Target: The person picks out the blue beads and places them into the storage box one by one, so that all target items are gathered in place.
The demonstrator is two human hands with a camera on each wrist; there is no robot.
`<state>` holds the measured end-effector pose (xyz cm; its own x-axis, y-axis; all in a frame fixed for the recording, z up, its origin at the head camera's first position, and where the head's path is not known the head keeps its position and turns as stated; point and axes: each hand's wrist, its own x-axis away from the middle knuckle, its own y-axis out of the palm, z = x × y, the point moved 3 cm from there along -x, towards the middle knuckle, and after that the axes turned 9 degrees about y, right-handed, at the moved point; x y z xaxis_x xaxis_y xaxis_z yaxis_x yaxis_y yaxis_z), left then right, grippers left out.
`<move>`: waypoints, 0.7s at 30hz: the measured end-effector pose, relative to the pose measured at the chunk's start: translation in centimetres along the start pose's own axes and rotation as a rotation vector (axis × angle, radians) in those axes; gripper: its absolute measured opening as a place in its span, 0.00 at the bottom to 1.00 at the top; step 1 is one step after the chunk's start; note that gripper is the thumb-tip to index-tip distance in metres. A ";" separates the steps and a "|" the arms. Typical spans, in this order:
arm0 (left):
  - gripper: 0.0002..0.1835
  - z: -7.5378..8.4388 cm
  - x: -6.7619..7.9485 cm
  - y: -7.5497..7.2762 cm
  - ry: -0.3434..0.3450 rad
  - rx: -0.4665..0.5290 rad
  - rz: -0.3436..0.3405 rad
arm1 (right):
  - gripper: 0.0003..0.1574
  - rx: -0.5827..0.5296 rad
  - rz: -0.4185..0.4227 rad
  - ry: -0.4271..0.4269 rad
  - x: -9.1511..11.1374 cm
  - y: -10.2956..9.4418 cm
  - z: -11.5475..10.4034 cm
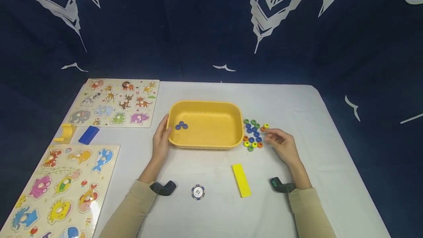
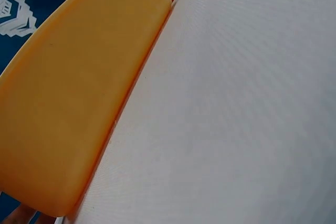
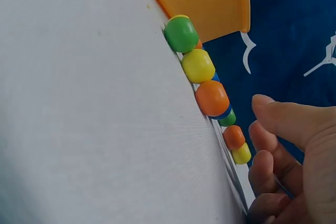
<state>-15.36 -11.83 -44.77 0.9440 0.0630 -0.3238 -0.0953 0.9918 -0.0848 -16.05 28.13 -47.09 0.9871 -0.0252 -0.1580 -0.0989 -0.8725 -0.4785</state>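
Left hand (image 1: 161,139): lies against the 9 o'clock end of the yellow tray (image 1: 214,131); can't tell if the fingers curl round it or just press flat. Light, steady contact is probably plenty, since a shove could jam the tray into the loose beads (image 1: 256,134).
Yellow tray: mid-table, flat on the white cloth (image 1: 211,216), with a few blue beads (image 1: 185,126) inside at its 9 o'clock.
Loose beads: clustered just outside the tray's 3 o'clock. Tbh the ones on the outer edge look easiest; those tucked by the wall seem fiddly, and being round they'd likely roll.
Right hand (image 1: 282,144): between 3 and 4 o'clock of the cluster, thumb and index a narrow gap apart, no bead visible between them. An orange bead (image 1: 262,129) is right by the fingertips; can't tell if touching. A soft pinch across its sides should beat pressing from 12, imo.
Sea-creature board (image 1: 86,172): one, tray's 8 o'clock.
Yellow arch (image 1: 67,132), blue block (image 1: 88,135): one each, 9 o'clock.
Animal board (image 1: 114,82): one, between 9 and 10.
Beads in tray: three, all blue.
Poker chip (image 1: 198,192): one, 6 o'clock.
Yellow block (image 1: 241,180): one, 5 o'clock.
Beads outside: looks like six blue, four green, three orange, three yellow; the rim might hide more.
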 end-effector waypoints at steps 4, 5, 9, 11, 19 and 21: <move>0.24 0.0 0.0 0.1 -0.006 -0.006 0.001 | 0.18 0.067 -0.010 0.023 0.1 0.3 0.5; 0.24 0.0 0.0 0.1 -0.004 -0.006 0.001 | 0.18 0.083 -0.011 0.021 0.2 0.3 0.5; 0.24 0.0 0.0 0.1 -0.001 -0.005 -0.003 | 0.17 0.183 0.000 -0.016 0.3 0.7 0.5; 0.25 0.1 0.0 0.1 0.004 -0.001 -0.001 | 0.17 0.240 0.011 -0.035 0.3 0.9 0.3; 0.25 0.0 0.0 0.1 -0.005 -0.009 0.008 | 0.14 0.318 0.026 -0.035 0.3 1.2 -0.1; 0.25 0.0 -0.1 0.1 -0.010 0.000 0.008 | 0.14 0.272 0.028 -0.008 0.2 1.0 -0.3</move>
<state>-15.42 -11.75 -44.78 0.9463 0.0725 -0.3152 -0.1034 0.9912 -0.0824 -15.92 27.08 -47.35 0.9826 -0.0427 -0.1806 -0.1573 -0.7080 -0.6884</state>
